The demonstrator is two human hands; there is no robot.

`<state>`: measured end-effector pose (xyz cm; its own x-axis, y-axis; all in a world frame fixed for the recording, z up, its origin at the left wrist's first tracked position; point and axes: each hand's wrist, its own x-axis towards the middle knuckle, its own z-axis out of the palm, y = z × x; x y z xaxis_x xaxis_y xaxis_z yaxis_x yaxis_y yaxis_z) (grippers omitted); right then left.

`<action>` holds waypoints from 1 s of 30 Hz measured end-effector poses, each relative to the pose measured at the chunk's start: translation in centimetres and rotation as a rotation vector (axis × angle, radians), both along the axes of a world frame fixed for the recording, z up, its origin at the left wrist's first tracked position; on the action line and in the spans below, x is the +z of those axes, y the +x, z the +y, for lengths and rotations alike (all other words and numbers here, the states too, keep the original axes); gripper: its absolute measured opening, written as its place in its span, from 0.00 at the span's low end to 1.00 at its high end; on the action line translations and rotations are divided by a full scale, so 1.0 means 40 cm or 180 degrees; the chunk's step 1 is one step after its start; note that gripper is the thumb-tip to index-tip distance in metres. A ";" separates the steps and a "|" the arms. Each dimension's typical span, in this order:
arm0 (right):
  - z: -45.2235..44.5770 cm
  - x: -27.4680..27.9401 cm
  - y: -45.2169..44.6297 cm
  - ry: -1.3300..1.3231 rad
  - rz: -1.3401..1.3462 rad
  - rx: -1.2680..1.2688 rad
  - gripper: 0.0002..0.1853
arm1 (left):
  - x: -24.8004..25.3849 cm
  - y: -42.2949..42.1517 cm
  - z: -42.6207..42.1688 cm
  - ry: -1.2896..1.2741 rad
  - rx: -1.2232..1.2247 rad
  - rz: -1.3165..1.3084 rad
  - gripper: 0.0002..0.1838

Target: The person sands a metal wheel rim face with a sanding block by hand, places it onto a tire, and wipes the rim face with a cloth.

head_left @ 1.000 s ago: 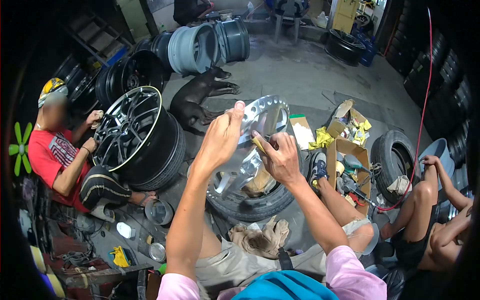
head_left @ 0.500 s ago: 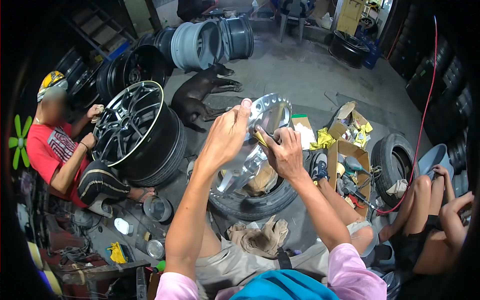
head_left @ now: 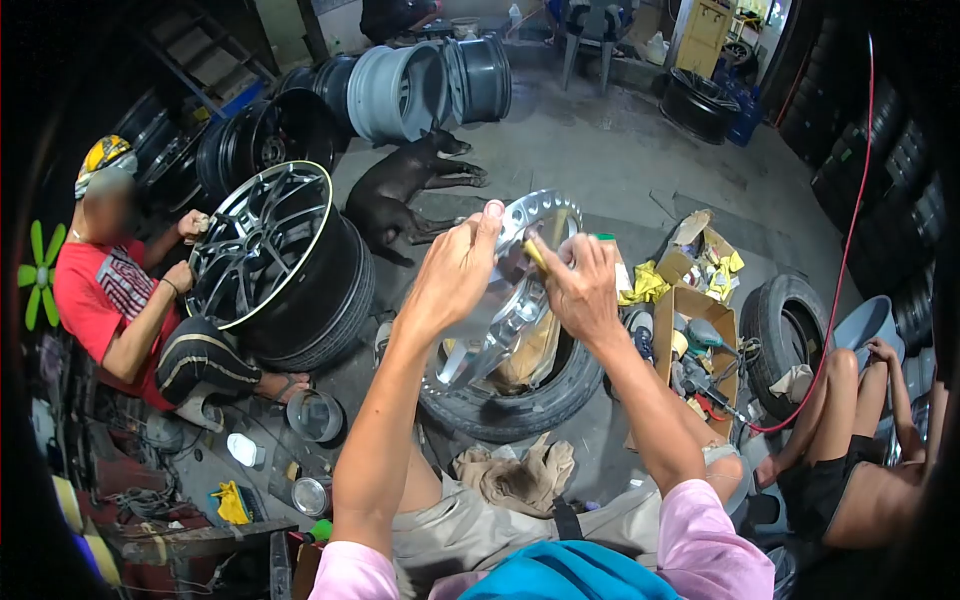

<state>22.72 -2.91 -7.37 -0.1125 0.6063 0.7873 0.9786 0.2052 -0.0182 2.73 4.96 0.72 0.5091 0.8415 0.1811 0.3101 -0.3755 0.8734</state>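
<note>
Upright in front of me is a shiny metal wheel part (head_left: 470, 355) with a row of round holes along its upper rim. My left hand (head_left: 455, 265) is closed on its upper left edge, thumb pointing up. In my right hand (head_left: 583, 290) a small yellow piece (head_left: 535, 254), like folded sandpaper, is pinched against the inner face near the rim. Below the part a black tire (head_left: 510, 415) lies flat on the floor, with something brown wrapped inside it. A crumpled beige cloth (head_left: 515, 474) lies between my legs.
At the left a person in a red shirt (head_left: 95, 310) holds a large black wheel (head_left: 260, 240). A black dog (head_left: 400, 190) lies ahead. On the right are a cardboard box (head_left: 695, 300) of tools, another tire (head_left: 790, 335), a red hose (head_left: 850, 230) and a seated person's legs (head_left: 835, 400).
My right hand has shifted slightly right and up along the metal part with the yellow piece. My left hand keeps its grip. The seated person at the right has moved their arms and legs.
</note>
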 end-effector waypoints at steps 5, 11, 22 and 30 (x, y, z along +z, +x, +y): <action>0.009 0.023 0.017 0.0043 -0.0117 -0.0096 0.31 | -0.002 -0.008 -0.011 -0.0025 0.0012 -0.0012 0.42; -0.002 -0.015 -0.004 -0.0016 -0.0174 0.0108 0.32 | 0.010 -0.005 -0.010 0.0018 0.0040 0.0022 0.42; -0.045 -0.049 -0.087 -0.0522 0.0635 0.0319 0.23 | -0.004 -0.012 -0.008 0.0024 0.0075 0.0168 0.44; -0.068 -0.067 -0.164 -0.0745 0.2049 0.0592 0.15 | 0.001 -0.018 -0.014 -0.0066 0.0051 0.0204 0.48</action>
<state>16.15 -5.64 -10.05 0.2132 0.7836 0.5835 0.7078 0.2878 -0.6452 1.99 4.40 0.77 0.5054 0.8529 0.1310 0.3714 -0.3520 0.8592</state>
